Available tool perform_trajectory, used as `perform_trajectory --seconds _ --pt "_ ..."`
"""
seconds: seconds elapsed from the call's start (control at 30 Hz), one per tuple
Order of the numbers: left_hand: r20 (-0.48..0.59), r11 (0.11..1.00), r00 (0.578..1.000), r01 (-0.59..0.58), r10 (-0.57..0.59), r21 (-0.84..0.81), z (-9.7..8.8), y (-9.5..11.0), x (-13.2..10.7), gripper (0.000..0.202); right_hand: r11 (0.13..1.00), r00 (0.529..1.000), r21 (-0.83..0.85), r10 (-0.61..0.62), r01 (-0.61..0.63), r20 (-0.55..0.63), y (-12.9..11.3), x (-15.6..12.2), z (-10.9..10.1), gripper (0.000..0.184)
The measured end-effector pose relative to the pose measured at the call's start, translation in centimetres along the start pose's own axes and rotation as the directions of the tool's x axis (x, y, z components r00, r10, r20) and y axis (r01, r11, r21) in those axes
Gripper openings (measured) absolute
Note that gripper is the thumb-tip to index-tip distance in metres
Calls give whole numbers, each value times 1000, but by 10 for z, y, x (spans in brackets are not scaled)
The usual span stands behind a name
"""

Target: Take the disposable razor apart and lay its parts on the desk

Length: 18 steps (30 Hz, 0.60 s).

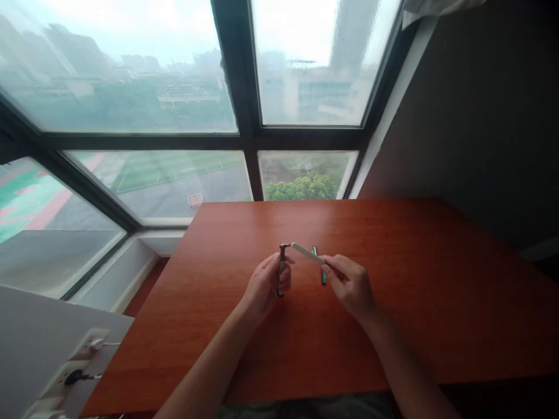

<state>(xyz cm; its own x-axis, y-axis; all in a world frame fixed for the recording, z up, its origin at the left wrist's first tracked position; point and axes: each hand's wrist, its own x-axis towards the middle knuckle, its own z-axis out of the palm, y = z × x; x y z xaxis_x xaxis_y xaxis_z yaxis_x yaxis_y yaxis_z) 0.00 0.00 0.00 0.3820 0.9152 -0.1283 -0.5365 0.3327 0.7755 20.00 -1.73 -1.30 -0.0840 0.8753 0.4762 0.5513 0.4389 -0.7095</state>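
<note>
My left hand (268,283) is closed around a small dark tool with a metal head (283,251), held upright above the red-brown table (393,244). My right hand (349,281) pinches a thin pale stick-like piece (305,252), which slants up to the left so that its tip meets the metal head of the tool. A slim dark green pen-like object (322,274) lies on the table just under the pale piece, partly hidden by my right fingers.
Large windows (174,116) with dark frames rise behind the table's far edge. A dark wall (480,116) stands on the right. At the lower left a white surface carries a wall socket with plugs (82,361).
</note>
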Motion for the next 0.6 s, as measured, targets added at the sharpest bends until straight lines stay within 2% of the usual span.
perform_trajectory --seconds 0.1,0.27,0.47,0.6 --pt "-24 999 1000 -18 19 44 -1 -1 1 28 1000 1000 29 4 -4 -7 -2 0 -1 19" --pt "-56 977 996 -57 70 207 -1 -7 2 30 996 998 83 -27 22 58 -5 1 0 21" --pt "-97 968 990 -75 101 238 -1 -5 2 31 999 999 19 42 -41 -32 1 1 1 23" --pt "-102 954 988 -84 118 289 -2 -5 2 33 999 1000 48 12 -12 -3 -1 1 0 24"
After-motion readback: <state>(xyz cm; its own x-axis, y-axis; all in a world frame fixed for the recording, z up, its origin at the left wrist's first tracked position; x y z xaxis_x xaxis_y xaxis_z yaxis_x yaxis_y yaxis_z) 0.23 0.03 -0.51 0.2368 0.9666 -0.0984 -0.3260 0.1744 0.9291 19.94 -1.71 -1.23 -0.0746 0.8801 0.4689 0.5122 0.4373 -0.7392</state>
